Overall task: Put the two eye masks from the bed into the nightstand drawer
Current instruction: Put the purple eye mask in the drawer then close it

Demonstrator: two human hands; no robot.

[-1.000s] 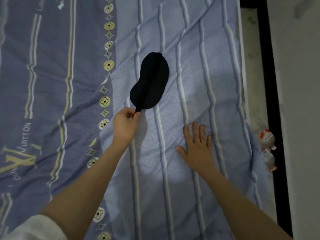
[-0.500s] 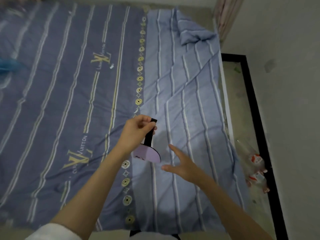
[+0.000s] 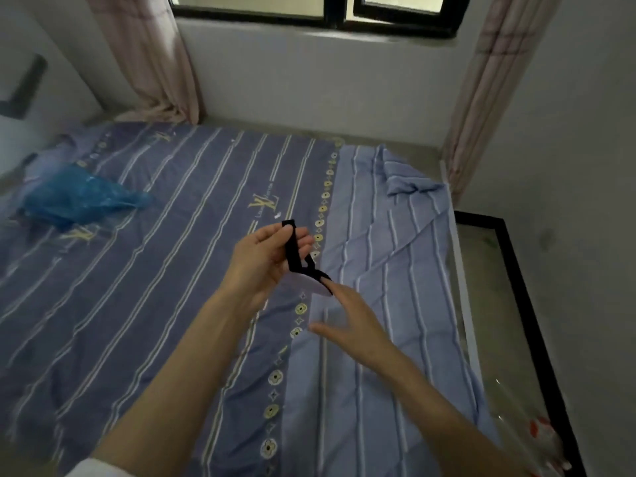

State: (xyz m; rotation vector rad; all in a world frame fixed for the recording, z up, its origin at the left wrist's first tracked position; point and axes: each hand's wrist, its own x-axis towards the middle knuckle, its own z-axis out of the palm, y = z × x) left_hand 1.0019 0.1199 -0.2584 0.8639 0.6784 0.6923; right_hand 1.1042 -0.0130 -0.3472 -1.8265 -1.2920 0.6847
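Currently you hold one eye mask (image 3: 311, 275) off the bed (image 3: 172, 270), your left hand (image 3: 265, 259) clamped on its black strap with the strap's loop standing above the fingers (image 3: 303, 239). The mask's pale padded body hangs below that hand, just above the striped bedcover. Your right hand (image 3: 354, 325) is spread with nothing in it, its fingertips near the mask's lower edge; contact cannot be confirmed.

Step in hand, by judgement: pickup of the first mask is done and carrying it away is pending. The next move calls for finding the nightstand, which is not in view, opening its drawer, and gathering the dangling body so it does not snag.

Count: one eye mask visible; the second is not seen on the bed. One blue plastic bag (image 3: 79, 197) lies at the far left. Two curtains flank one window.
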